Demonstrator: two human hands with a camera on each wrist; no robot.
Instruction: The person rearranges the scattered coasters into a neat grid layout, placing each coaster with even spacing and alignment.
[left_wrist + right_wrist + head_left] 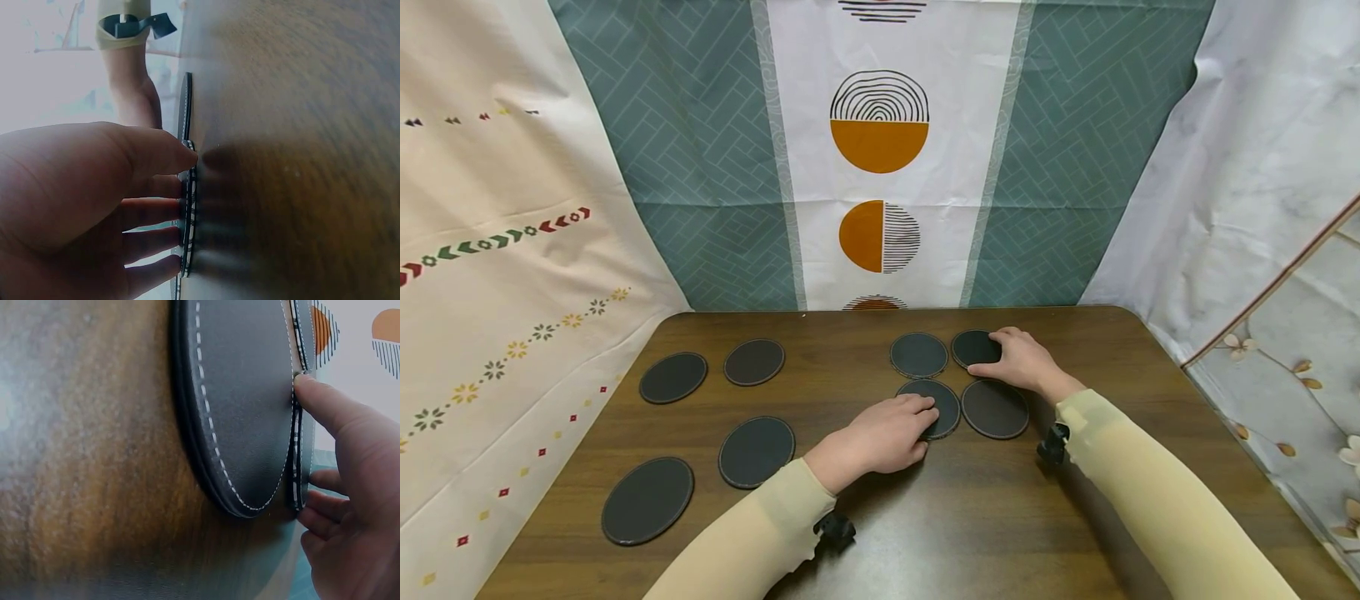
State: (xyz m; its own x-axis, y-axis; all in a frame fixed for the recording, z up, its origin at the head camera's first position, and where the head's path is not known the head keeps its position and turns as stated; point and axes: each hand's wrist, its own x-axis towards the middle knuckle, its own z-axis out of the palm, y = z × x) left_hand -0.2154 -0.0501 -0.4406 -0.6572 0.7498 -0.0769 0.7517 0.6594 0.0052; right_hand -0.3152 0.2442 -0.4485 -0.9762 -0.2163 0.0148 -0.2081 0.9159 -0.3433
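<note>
My left hand [883, 429] is on a round black coaster [947, 410] with a stitched rim, front left in a close cluster. Its thumb touches the rim and its fingertips lie on the top, as the left wrist view shows. At the back right of that cluster my right hand [1022, 362] holds another black coaster [976, 348] by its edges, thumb at the near side and fingers at the far side. Both coasters look flat on the table. Beside them lie a back-left coaster [918, 356] and a front-right, brownish-black coaster [996, 409], which neither hand holds.
On the table's left side lie several spaced-out coasters: a far-left one [673, 377], a brownish one [754, 362], a nearer one [756, 452] and a near-left one [647, 501]. Patterned curtains [715, 167] hang behind the brown wooden table [955, 533] and at its sides.
</note>
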